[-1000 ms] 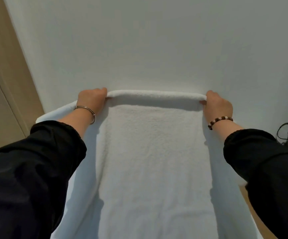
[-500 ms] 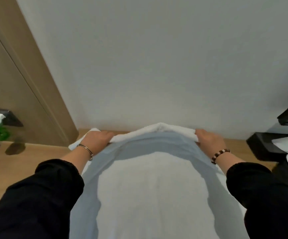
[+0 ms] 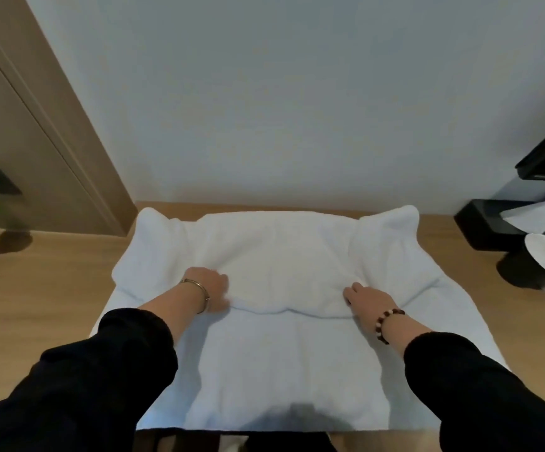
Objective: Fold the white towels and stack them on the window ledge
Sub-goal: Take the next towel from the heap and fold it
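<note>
1. White towel (image 3: 274,360): terry cloth, spread on the wooden bench (image 3: 36,305), near half flat.
2. Far part folded back over the middle; its edge lumpy.
3. Far corners bunched, raised; layer count unclear.

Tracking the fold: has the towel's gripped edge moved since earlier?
Yes. The white towel came down from in front of the wall onto the wooden surface; the left hand and right hand drew its edge back from the wall.

Just one wide-angle head cam, pretty close, aimed forward and down across the wooden counter (image 3: 52,305) to the wall (image 3: 297,93) behind.
</note>
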{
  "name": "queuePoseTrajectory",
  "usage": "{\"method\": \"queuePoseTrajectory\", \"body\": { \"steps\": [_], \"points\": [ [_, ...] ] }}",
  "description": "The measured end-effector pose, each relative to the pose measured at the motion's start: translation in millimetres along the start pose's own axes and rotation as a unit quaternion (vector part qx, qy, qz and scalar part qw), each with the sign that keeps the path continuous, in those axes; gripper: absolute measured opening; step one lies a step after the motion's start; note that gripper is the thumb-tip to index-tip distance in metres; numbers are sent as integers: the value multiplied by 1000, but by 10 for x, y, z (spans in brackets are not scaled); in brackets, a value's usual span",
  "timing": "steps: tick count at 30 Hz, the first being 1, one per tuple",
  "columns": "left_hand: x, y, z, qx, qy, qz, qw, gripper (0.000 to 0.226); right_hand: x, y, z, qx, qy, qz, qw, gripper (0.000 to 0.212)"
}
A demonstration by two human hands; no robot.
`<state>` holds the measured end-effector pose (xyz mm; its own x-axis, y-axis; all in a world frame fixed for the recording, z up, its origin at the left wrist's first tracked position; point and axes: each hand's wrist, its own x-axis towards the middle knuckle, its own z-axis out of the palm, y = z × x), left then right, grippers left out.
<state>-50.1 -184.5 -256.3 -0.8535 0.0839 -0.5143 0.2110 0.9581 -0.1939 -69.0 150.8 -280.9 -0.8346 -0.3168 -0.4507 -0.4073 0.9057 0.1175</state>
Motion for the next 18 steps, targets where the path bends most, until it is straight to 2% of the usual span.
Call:
{"method": "queuePoseTrajectory", "body": {
  "steps": [2,4,6,8,11,13,15,16,18],
  "points": [
    [69,237,-65,-27,72,57,995,41,5,-10,10,34,6,-2,999,24],
    [125,536,-134,-79,85,100,988,42,18,-35,33,68,16,-3,998,23],
    [234,787,-153,-140,90,62,984,39,27,-47,65,87,27,-11,996,27],
    [336,925,-185,-181,125,-29,975,34,31,-26,125,108,36,-25,993,29],
    [482,1074,-231,-209,160,-96,960,30,-7,73,156,208,32,-44,977,25],
    [574,1254,-278,-216,204,-43,954,28,-41,188,152,268,53,-54,960,27],
    [618,1512,-352,-219,247,82,940,40,-77,356,149,313,165,-16,935,31],
    [626,1656,-381,-214,252,145,932,51,-87,469,154,332,244,38,910,28],
    [648,1949,-397,-180,263,231,919,65,-135,722,146,395,353,203,824,20]
  ]
}}
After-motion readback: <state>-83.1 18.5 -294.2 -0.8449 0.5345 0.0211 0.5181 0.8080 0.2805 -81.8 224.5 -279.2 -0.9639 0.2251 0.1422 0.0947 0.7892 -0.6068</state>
